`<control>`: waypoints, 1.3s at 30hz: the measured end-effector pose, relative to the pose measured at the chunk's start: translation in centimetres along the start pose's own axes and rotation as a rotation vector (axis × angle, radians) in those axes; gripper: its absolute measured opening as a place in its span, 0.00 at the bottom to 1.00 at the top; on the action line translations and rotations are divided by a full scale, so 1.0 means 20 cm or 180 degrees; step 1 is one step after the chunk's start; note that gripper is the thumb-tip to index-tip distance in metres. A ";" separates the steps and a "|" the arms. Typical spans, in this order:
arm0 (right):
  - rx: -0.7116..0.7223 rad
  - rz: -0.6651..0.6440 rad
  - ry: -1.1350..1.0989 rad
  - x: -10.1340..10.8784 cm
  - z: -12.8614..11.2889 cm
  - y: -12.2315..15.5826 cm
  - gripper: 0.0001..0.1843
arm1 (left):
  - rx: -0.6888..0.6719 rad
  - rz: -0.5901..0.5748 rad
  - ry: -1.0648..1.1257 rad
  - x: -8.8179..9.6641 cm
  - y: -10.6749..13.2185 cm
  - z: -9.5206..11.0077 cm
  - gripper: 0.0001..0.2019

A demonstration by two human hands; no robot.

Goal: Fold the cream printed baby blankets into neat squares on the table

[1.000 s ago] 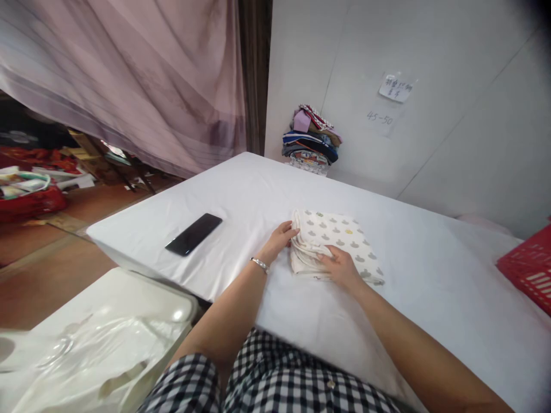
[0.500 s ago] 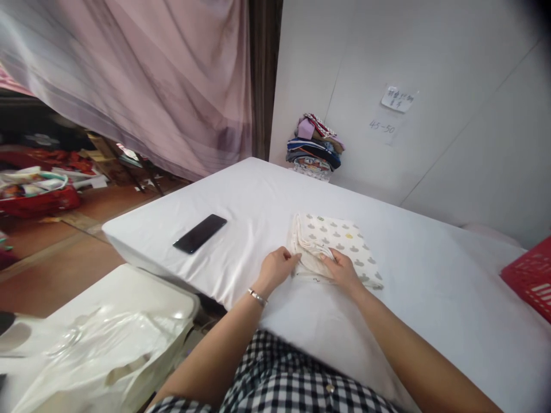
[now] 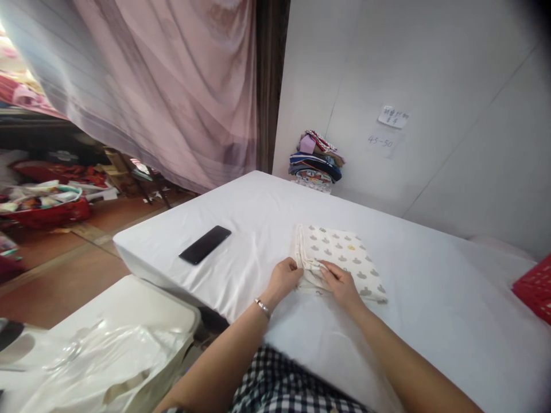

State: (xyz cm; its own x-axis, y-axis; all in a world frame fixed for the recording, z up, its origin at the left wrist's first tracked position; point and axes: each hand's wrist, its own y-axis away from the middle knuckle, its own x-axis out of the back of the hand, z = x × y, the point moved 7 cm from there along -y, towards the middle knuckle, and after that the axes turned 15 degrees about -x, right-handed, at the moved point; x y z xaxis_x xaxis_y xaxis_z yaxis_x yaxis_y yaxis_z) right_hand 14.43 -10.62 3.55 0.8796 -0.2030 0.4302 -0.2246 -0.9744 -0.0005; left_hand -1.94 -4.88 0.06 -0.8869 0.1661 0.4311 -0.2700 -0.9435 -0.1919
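Observation:
A folded cream cloth (image 3: 344,252) printed with grey duck-like shapes and a yellow one lies on the white-covered table (image 3: 258,212). At its near left corner, my left hand (image 3: 284,280) is closed, fingertips pinching the cloth's edge. My right hand (image 3: 342,284) grips a fold along the near side, its thumb and fingers closed on the fabric. The cloth's layers bunch up a little between both hands. What exactly the fingertips pinch is partly hidden. A bracelet (image 3: 262,308) circles my left wrist.
A black phone (image 3: 205,245) rests on the table to the left. Folded clothes (image 3: 316,160) are stacked by the wall at the back. A red plastic basket (image 3: 536,289) stands at the right edge. Plastic bags (image 3: 116,355) cover a lower white surface at the near left.
The view has tilted up slightly, so everything sits lower in the picture. Both hands stay at the cloth's near edge, and the fold between them is drawn flatter.

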 end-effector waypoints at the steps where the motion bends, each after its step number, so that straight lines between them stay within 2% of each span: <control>1: -0.0028 0.0080 -0.0062 0.00 0.01 0.00 0.20 | 0.0003 0.0007 -0.0040 0.00 0.00 0.00 0.03; 4: 0.0381 0.0266 0.0371 -0.03 0.02 0.02 0.18 | -0.0064 0.0012 -0.0142 0.01 0.00 0.00 0.04; 6: 0.0824 0.0202 0.0805 -0.07 0.00 0.06 0.17 | -0.0099 0.0031 -0.0154 0.02 0.00 0.01 0.03; 8: 0.0986 0.0083 0.0944 -0.09 -0.01 0.08 0.18 | -0.0147 0.0052 -0.0104 0.03 0.00 0.02 0.02; 11: 0.0445 0.0034 0.0473 -0.05 0.00 0.05 0.17 | -0.0237 0.0027 0.0020 0.03 0.00 0.04 0.03; 15: -0.0355 0.0057 -0.0372 0.00 0.01 0.01 0.23 | -0.0149 -0.0012 0.0032 0.03 0.00 0.03 0.02; 20: -0.0544 0.0378 -0.0474 0.03 0.03 0.01 0.28 | -0.0247 -0.0244 -0.0042 0.00 -0.01 0.01 0.09; 22: -0.0329 0.0380 -0.0224 0.02 0.03 0.03 0.26 | -0.0169 -0.0224 0.0102 -0.01 -0.01 -0.01 0.10; 27: 0.0933 -0.0167 0.0933 -0.09 -0.01 0.09 0.23 | 0.0017 -0.0207 0.0418 -0.01 -0.02 -0.05 0.09; 29: 0.0968 -0.0134 0.1057 -0.10 -0.01 0.08 0.20 | 0.0036 -0.0263 0.0493 -0.01 -0.03 -0.05 0.09; 33: 0.0512 0.0155 0.0852 -0.07 0.00 0.04 0.19 | 0.0112 -0.0364 0.0584 -0.01 -0.03 -0.05 0.10; 39: 0.1443 -0.0077 0.2049 -0.19 -0.05 0.12 0.19 | 0.0107 -0.0458 0.0507 0.01 -0.02 -0.01 0.11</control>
State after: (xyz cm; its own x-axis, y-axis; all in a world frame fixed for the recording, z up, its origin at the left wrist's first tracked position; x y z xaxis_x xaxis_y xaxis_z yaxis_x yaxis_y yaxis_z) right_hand 10.19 -12.17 2.76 0.4352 -0.2206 0.8729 0.1062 -0.9502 -0.2930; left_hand -2.13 -4.40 0.07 -0.8888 0.3406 0.3066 -0.3879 -0.9154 -0.1077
